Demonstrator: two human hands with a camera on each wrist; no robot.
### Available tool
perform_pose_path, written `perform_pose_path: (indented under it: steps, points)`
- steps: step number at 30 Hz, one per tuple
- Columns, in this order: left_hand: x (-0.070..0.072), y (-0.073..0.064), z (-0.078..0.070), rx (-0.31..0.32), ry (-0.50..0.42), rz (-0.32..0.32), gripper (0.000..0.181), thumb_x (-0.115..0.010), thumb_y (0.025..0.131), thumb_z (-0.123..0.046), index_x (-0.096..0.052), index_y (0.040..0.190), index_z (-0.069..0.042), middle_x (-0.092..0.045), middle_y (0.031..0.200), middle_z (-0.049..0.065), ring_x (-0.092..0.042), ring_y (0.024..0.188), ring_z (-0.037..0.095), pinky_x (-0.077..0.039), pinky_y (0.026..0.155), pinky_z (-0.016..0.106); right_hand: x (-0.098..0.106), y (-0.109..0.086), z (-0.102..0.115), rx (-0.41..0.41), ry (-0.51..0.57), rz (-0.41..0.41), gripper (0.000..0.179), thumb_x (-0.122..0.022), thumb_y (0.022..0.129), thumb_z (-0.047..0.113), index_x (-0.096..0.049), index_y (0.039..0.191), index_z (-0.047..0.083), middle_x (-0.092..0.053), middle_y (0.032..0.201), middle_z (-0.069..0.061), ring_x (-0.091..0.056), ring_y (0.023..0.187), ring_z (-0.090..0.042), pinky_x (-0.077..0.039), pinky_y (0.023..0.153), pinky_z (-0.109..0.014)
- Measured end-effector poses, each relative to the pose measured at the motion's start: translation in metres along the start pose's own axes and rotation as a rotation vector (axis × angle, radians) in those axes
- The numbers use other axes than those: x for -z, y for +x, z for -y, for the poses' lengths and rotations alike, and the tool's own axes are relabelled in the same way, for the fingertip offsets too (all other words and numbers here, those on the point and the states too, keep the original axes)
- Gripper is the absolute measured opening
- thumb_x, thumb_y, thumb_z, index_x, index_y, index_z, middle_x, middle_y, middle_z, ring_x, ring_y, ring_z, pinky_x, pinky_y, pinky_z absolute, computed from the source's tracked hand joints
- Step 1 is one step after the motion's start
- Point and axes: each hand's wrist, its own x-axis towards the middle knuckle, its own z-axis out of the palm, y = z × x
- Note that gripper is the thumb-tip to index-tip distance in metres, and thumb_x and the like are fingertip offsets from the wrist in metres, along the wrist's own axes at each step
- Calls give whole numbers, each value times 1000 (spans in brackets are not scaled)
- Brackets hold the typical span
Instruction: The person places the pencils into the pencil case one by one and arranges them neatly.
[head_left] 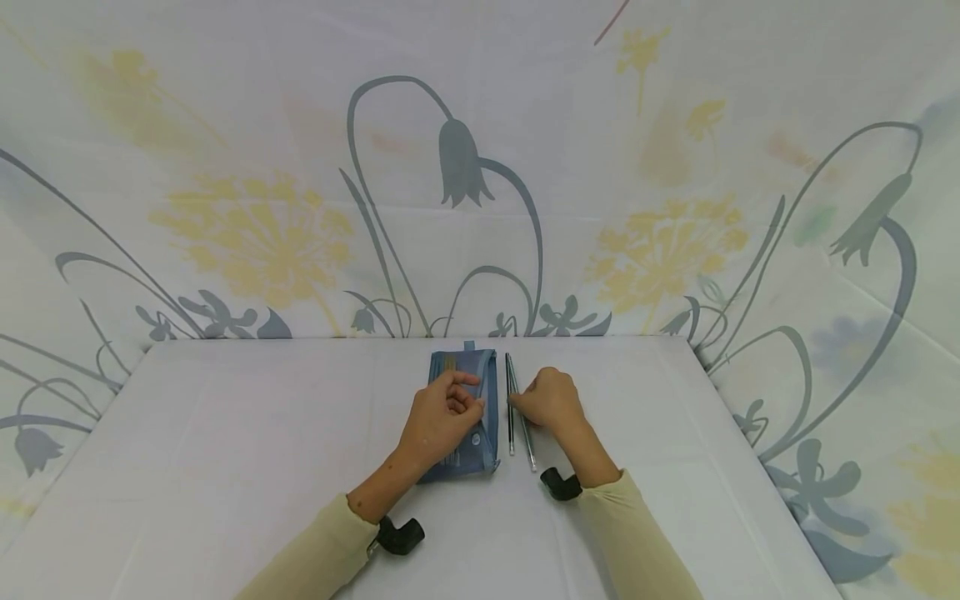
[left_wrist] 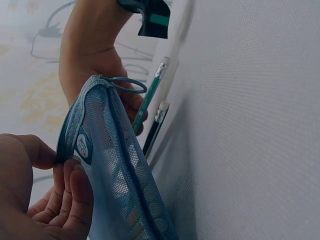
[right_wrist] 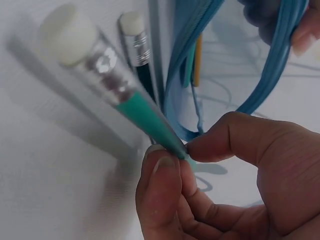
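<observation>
A blue mesh zip pouch [head_left: 472, 454] lies on the white table, with a round label on its front. My left hand [head_left: 442, 414] pinches the pouch's zippered edge between thumb and fingers, and the right wrist view shows that edge lifted into a gap. My right hand [head_left: 551, 397] pinches a green pencil [right_wrist: 147, 119] with a white eraser and silver ferrule. Alongside it is a dark pencil [right_wrist: 144, 75], also eraser-tipped, just right of the pouch. Through the gap, an orange stick [right_wrist: 197, 62] and a green one show inside the pouch.
A white cloth covers the table [head_left: 262, 433]. Behind and at the sides hangs a flower-printed curtain [head_left: 465, 250]. Black wrist mounts [head_left: 401, 536] sit under both forearms.
</observation>
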Motion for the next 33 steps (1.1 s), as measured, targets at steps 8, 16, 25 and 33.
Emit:
perform_pose_path:
  steps: [8,16,25,33]
  points:
    - [1,0,-1,9,-6,8,31,-74,98,-12,-68,128,-5,-70,83,-2,-66,72,13,-53,63,26,2,-2,6,48,64,17,27,-78,85,20,-77,62,4,-61,46,1,-62,49,-17,-43,52,-30]
    - [0,0,-1,10,-8,10,31,-74,99,-13,-68,128,-5,-70,84,-2,-67,73,13,-54,64,26,1,-4,10,19,192,78,23,-75,87,21,-77,70,7,-67,53,-3,-69,52,-20,-47,54,-29]
    - [-1,0,0,4,-12,7,31,-74,100,-14,-67,129,-4,-70,84,-2,-68,72,13,-55,63,27,-7,-4,15,-40,457,92,17,-72,87,11,-75,77,-2,-67,59,-5,-66,50,-16,-60,56,-37]
    - [-1,0,0,10,-3,7,32,-74,100,-14,-67,129,-4,-70,84,-2,-67,73,12,-55,64,27,-16,-3,16,-50,559,71,16,-69,87,9,-74,84,-6,-69,63,-9,-66,51,-15,-59,52,-33]
